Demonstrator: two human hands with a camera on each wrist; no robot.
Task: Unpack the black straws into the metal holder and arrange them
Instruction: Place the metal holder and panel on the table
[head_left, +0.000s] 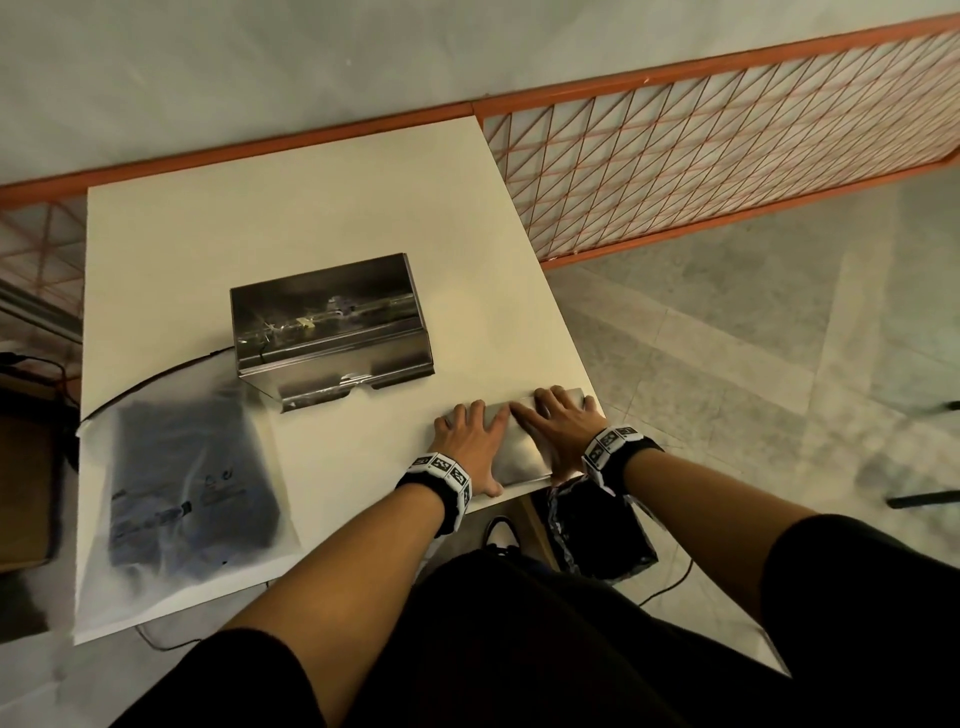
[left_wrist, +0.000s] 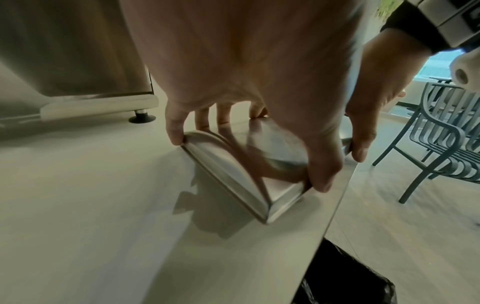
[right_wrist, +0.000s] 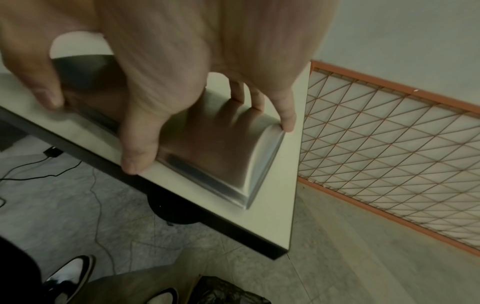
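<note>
Lid (head_left: 519, 451): lying at the table (head_left: 311, 218) near-right corner.
Left hand (head_left: 466, 448), right hand (head_left: 558, 427): spread, gripping the lid's edges.

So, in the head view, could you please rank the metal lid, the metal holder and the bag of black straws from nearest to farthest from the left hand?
1. metal lid: under the left hand, near right table corner.
2. metal holder: table centre, farther back.
3. bag of black straws: far left, near edge.

Both hands (left_wrist: 259, 86) grip metal lid (left_wrist: 233, 174).
</note>
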